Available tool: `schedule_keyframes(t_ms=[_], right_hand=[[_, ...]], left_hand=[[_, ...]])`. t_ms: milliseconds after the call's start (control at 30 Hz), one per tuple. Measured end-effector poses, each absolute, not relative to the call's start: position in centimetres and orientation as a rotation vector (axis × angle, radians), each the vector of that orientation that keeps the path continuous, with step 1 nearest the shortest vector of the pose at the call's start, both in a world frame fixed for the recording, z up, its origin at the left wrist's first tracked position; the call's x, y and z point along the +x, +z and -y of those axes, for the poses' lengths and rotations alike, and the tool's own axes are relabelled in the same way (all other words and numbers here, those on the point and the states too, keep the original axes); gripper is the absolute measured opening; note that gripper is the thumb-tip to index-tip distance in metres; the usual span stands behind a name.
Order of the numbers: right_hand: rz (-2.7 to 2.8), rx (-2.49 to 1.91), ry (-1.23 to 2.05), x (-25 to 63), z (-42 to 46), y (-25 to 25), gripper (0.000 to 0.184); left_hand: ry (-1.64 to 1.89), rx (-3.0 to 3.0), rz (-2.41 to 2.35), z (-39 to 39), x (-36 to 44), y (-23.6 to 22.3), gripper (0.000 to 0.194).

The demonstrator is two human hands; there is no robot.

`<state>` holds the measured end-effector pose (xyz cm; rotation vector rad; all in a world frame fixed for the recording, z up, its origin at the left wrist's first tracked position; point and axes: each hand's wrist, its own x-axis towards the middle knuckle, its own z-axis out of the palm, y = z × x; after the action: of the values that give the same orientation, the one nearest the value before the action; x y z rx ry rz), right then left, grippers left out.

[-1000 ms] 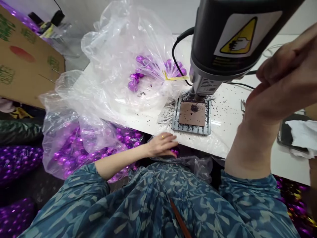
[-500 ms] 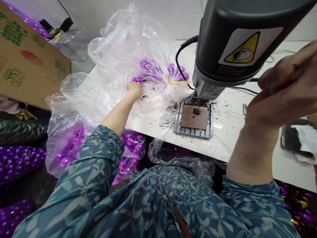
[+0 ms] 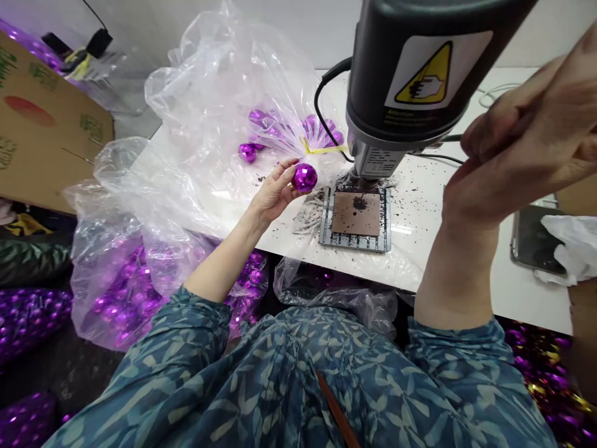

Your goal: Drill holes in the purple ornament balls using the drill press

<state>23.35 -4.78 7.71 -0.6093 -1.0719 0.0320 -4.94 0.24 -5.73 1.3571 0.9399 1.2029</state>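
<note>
My left hand (image 3: 277,193) pinches a shiny purple mirror ball (image 3: 305,178) between thumb and fingers, just left of the drill press (image 3: 396,81). Under the press's head, a brown square plate (image 3: 356,214) with a small hole lies on a grey slotted base (image 3: 355,244). Dark shavings are scattered over both. Raised at the right, my right hand (image 3: 517,137) is curled around the end of a black lever (image 3: 450,138) on the press; its grip is mostly hidden. More purple balls (image 3: 247,152) lie by the clear plastic bag (image 3: 200,124).
A yellow tie (image 3: 321,149) gathers part of the bag. Bagged purple balls (image 3: 125,292) hang below the table's left edge. A cardboard box (image 3: 51,118) stands at far left. At right, a dark phone (image 3: 536,242) lies with white tissue (image 3: 576,242) on it. A black cable (image 3: 319,99) loops beside the press.
My left hand has come right from the bag toward the press, now with a purple ball in its fingers. My right hand stays raised beside the press. The view has shifted slightly.
</note>
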Motion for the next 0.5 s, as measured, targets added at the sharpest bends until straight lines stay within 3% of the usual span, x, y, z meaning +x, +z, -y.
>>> schedule_keyframes(t_ms=[100,267,500], right_hand=[[0.989,-0.473,-0.028,22.4,4.9,8.1,0.051],[1.019,-0.532,0.006,21.6,6.3,8.3,0.039],[1.039,-0.53,0.066,21.5,7.0,8.7,0.037]], left_hand=[[1.244,1.46,-0.956,2.0,-2.8,-6.2,0.055],[1.596,1.71,-1.022,5.8,-0.3,-7.8,0.062],[1.293,1.596,-0.964,4.8,2.4,-13.0,0.061]])
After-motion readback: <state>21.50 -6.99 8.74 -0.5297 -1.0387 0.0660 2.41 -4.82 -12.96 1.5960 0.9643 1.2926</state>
